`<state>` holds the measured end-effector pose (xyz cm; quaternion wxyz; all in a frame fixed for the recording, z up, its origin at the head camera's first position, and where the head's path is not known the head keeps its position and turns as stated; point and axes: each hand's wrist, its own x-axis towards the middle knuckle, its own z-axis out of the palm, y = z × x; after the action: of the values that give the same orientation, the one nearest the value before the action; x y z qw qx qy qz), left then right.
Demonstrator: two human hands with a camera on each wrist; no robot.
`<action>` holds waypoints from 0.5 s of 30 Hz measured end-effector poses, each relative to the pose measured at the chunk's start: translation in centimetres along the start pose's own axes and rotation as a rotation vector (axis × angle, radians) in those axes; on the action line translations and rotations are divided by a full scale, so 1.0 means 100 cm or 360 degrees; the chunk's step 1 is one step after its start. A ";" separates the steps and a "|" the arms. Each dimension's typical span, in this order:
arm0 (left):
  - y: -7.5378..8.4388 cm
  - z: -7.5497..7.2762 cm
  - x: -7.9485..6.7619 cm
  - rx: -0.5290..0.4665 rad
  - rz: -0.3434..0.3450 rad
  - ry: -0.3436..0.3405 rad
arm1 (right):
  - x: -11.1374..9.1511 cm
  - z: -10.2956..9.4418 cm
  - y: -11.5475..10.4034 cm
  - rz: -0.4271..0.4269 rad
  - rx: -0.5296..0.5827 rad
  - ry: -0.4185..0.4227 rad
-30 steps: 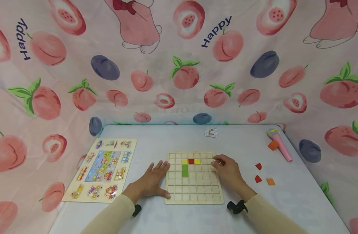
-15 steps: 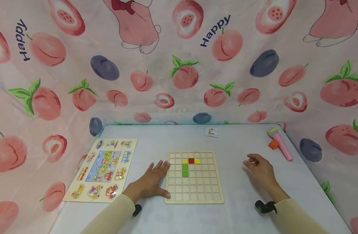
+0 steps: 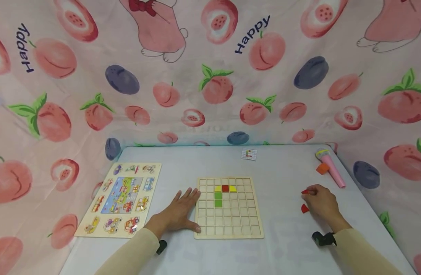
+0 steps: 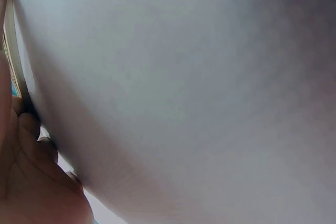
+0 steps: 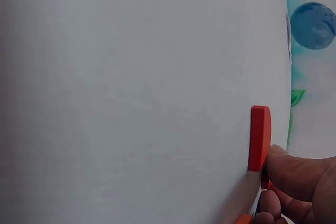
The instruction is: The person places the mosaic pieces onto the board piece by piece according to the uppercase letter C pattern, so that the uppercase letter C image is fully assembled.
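Note:
My left hand (image 3: 178,211) lies with fingers spread at the left edge of a wooden grid board (image 3: 231,221), fingertips and thumb right at its rim. In the board's cells sit two green squares (image 3: 218,199), a red square (image 3: 225,188) and a yellow rounded piece (image 3: 232,188) on either side of the red one. To the right, my right hand (image 3: 323,202) pinches a red quarter-circle piece (image 3: 305,191) between thumb and fingers. Another red quarter-circle piece (image 5: 259,137) lies just nearer on the table. An orange piece (image 5: 244,220) shows partly below the fingers in the right wrist view.
A wooden vehicle puzzle (image 3: 155,194) lies left of the board. At the back are a small pattern card (image 3: 248,154) and, to the right, a pink toy microphone (image 3: 334,173) with an orange block (image 3: 322,168) against it. A fruit-print cloth (image 3: 196,95) hangs behind.
My right hand has moved right, from the board's right edge to the loose red pieces, and now pinches the farther one. The left hand has stayed in place.

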<state>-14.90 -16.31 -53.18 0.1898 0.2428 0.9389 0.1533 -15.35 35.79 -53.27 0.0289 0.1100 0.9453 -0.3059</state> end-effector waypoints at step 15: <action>0.000 0.000 0.000 -0.0005 0.0016 0.0020 | 0.015 0.018 -0.021 -0.0254 0.0057 -0.0141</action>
<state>-14.87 -16.29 -53.16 0.1834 0.2464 0.9386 0.1572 -17.33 33.37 -53.67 0.0442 0.0213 0.9432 -0.3285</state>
